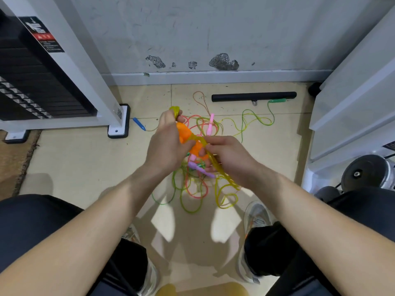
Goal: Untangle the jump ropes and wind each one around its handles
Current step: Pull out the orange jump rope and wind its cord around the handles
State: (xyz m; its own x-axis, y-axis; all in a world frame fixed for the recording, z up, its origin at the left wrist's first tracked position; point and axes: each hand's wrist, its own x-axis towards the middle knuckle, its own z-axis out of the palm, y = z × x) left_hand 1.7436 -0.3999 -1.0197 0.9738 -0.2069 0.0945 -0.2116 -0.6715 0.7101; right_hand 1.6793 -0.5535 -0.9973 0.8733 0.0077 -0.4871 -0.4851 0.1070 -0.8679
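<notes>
Orange plastic handles gripped in left hand, glossy translucent yellow rope coiled round them. Right hand pinches rope strand, 4 o'clock of handles. Thin neon rope tangle on beige tile floor, 6 o'clock.

orange handles, yellow rope, pink & blue handles, beige floor tiles.

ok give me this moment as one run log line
left hand: grips orange handles | right hand: pinches yellow rope at the handles | floor: other ropes tangled, blue handle left of them
</notes>
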